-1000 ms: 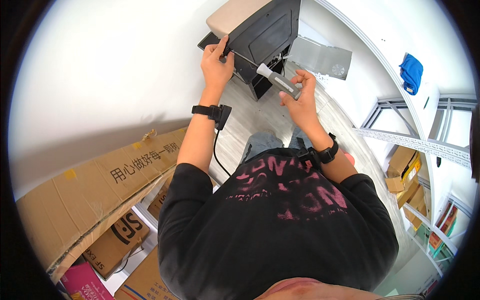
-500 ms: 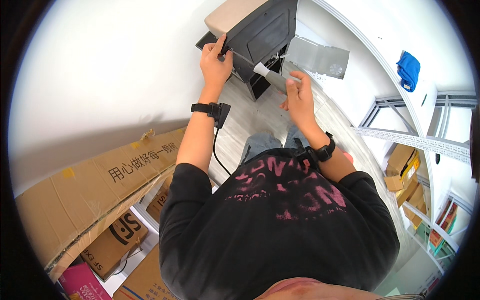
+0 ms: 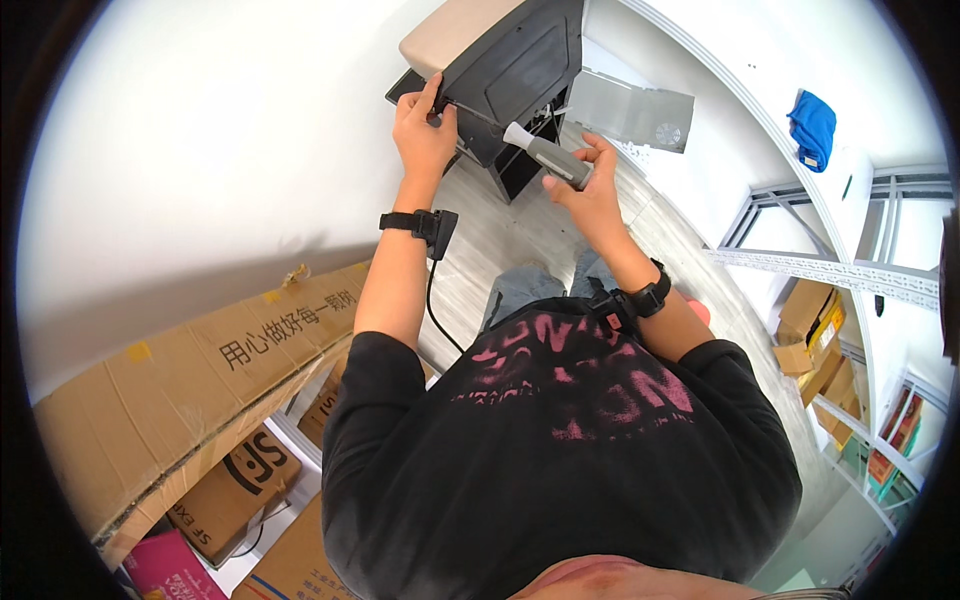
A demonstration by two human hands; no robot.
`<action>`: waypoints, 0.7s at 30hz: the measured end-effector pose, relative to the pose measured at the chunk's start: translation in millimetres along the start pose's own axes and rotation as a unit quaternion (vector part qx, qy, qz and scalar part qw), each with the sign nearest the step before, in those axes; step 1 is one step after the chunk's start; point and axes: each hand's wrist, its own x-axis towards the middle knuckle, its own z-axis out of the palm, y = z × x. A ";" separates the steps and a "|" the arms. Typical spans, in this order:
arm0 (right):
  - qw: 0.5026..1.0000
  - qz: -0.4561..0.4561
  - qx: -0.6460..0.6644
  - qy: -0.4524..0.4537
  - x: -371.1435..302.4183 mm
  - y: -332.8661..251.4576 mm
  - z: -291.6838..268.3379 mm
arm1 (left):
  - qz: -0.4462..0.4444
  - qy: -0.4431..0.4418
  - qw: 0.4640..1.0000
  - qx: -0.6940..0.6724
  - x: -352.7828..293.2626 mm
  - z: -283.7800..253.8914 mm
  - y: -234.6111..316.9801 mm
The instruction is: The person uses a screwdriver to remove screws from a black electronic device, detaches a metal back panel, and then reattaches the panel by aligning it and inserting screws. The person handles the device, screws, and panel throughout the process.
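Note:
My right hand (image 3: 593,190) grips the butt end of a grey-handled screwdriver (image 3: 555,160). Its thin shaft slants up and left toward the edge of a black panel. That panel (image 3: 515,75) is the underside of a tan padded piece (image 3: 455,30), perhaps a seat, tipped on its side at the top. My left hand (image 3: 424,135) is at the panel's near left corner, index finger stretched along the edge and thumb close to the shaft's tip. Its fingers are bent around a small dark part there, too small to name. The tip itself is hidden near those fingers.
A black open frame (image 3: 520,170) stands under the panel on the grey floor. Behind lies a grey metal sheet (image 3: 645,115). Long cardboard box (image 3: 190,390) runs along the left wall; white shelving (image 3: 830,275) with cartons lines the right. A blue cloth (image 3: 813,130) lies on the right.
My right hand has shifted its hold on the screwdriver handle; thumb and fingers now sit around its end. My left hand stays at the panel corner. The view has shifted slightly.

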 end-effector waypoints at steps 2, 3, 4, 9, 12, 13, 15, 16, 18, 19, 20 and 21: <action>1.000 -0.010 -0.009 0.003 -1.3 3.7 -1.6 | 0.004 -0.001 1.000 0.002 -0.1 1.5 -1.1; 0.999 0.034 0.001 -0.014 -1.4 -3.7 -4.2 | 0.005 0.000 1.000 0.004 -0.2 0.9 -1.3; 0.996 0.078 0.012 -0.032 -1.2 -8.8 -5.7 | 0.005 0.000 1.000 0.007 -0.6 0.2 -1.6; 1.000 -0.001 0.013 -0.023 -3.7 -8.8 0.7 | 0.005 -0.002 1.000 0.008 -0.1 0.6 -0.9; 0.994 0.081 0.064 -0.042 1.7 -14.5 -7.0 | 0.007 -0.005 1.000 0.007 -2.0 1.2 -0.7; 0.985 0.142 0.086 -0.057 4.3 -17.4 -9.8 | 0.009 -0.001 1.000 0.009 -2.4 0.5 -0.6; 0.989 0.119 0.069 -0.054 4.5 -15.4 -6.7 | 0.015 0.006 1.000 0.013 -2.1 -0.3 0.8; 0.991 0.107 0.060 -0.051 4.6 -13.1 -5.8 | 0.013 -0.002 1.000 0.020 -1.4 -0.5 1.9; 0.998 -0.034 -0.050 -0.011 2.8 2.0 -2.0 | 0.008 -0.018 0.999 0.034 0.0 -1.3 3.8; 0.997 -0.048 -0.061 -0.006 1.4 6.7 -2.2 | 0.007 -0.019 0.999 0.032 0.0 -1.1 4.1; 0.995 -0.062 -0.073 -0.001 0.4 10.5 -2.0 | 0.007 -0.020 0.999 0.030 0.2 -0.7 4.4; 0.999 -0.020 -0.040 -0.014 -2.0 0.2 -0.9 | 0.006 -0.019 0.999 0.029 0.1 -1.1 4.1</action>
